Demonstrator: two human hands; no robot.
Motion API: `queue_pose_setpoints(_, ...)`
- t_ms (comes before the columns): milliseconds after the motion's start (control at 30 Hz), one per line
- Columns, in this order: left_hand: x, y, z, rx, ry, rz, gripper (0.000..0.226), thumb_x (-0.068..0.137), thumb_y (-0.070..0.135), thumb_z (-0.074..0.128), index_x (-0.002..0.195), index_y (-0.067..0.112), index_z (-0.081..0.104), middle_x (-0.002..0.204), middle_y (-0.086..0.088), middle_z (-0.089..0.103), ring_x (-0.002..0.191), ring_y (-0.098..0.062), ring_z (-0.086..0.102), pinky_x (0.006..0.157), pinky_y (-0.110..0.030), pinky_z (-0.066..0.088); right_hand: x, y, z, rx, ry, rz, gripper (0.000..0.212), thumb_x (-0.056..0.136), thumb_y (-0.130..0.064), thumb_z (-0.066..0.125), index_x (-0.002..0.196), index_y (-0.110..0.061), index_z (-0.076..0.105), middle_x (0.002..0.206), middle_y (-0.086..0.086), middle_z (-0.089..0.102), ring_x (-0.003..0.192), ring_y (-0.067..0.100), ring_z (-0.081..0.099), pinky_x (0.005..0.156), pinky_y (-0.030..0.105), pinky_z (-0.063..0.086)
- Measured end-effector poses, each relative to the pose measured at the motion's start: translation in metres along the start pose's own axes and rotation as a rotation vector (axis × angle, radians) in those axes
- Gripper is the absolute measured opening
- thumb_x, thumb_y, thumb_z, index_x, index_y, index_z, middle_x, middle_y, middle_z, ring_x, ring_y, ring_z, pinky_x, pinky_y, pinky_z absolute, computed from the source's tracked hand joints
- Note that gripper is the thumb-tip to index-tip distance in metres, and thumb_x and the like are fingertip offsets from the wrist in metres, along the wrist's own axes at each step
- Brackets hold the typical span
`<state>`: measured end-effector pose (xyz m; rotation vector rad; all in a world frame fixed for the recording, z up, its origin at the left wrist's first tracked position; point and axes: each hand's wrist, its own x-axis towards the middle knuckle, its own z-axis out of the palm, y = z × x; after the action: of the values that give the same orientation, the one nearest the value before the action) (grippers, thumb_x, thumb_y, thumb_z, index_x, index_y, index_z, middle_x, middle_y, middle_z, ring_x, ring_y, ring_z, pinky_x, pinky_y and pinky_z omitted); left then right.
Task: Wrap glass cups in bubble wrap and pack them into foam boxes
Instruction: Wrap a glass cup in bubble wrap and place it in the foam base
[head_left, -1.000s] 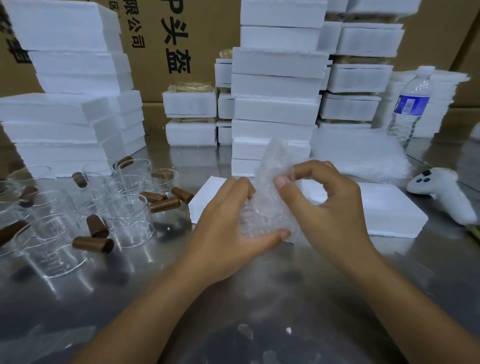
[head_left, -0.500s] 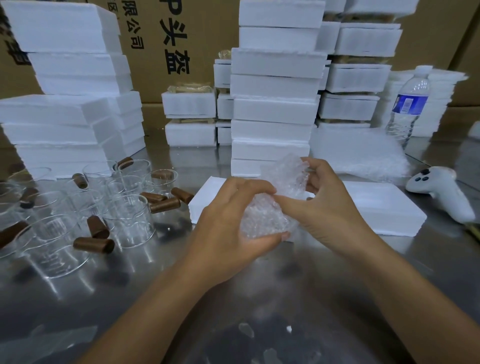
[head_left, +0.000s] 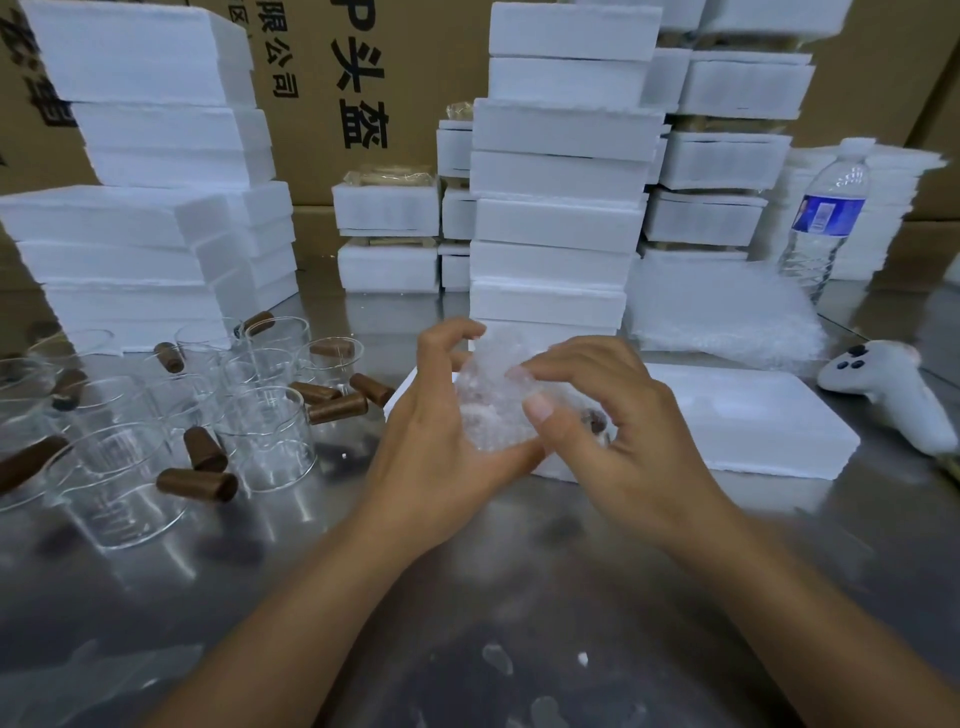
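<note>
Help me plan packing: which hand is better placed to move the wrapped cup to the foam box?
Probably right: the right hand grips the wrapped cup, and the foam box lies mostly on that side, away from the left hand.

A packing workshop or warehouse: foam boxes (head_left: 566, 176) stacked on a steel bench (head_left: 519, 597), with printed cartons (head_left: 363, 78) behind the stacks.
</note>
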<state>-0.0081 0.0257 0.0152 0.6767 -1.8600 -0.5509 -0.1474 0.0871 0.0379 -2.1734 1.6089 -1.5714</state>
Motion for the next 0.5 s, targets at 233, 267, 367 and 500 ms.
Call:
queue_pose_setpoints(233,-0.0002,0.0058,-0.0002,0.015,-0.037,0.010,0.080,0.052,0.055,0.075,0.111,0.066,0.022,0.113,0.032,0.045,0.093,0.001,0.060,0.072,-0.019,0.052,-0.0009,-0.0027,0.0045,-0.216,-0.146,-0.046,0.034,0.091,-0.056,0.031,0.081,-0.039,0.059,0.086,-0.026,0.057,0.122,0.011,0.038,0.103,0.037,0.026)
queue_pose_setpoints(267,-0.0006,0.0066,-0.0004,0.024,-0.053,0.016,0.079,0.053,0.055,0.073,0.110,0.068,0.020,0.114,0.034,0.045,0.093,0.002,0.060,0.071,-0.015,0.050,-0.0003,-0.0040,0.0053,-0.255,-0.163,-0.057,0.032,0.091,-0.057,0.029,0.073,-0.042,0.050,0.080,-0.026,0.055,0.122,0.012,0.037,0.106,0.041,0.024)
queue_pose_setpoints(367,-0.0025,0.0072,-0.0011,0.017,-0.098,0.036,0.076,0.055,0.056,0.069,0.111,0.069,0.020,0.113,0.040,0.043,0.098,0.007,0.056,0.073,-0.005,0.043,0.0029,-0.0055,0.0068,-0.330,-0.218,-0.048,0.052,0.089,-0.062,0.020,0.072,-0.034,0.060,0.087,-0.022,0.062,0.122,0.010,0.038,0.113,0.041,0.008)
queue_pose_setpoints(500,-0.0012,0.0093,0.0037,-0.027,-0.107,0.004,0.076,0.056,0.051,0.075,0.112,0.062,0.026,0.115,0.035,0.045,0.094,0.005,0.059,0.070,-0.010,0.046,0.0054,-0.0040,-0.0008,-0.160,-0.218,0.003,0.048,0.086,-0.062,0.021,0.077,-0.043,0.064,0.090,-0.028,0.063,0.115,-0.010,0.038,0.115,0.038,0.005)
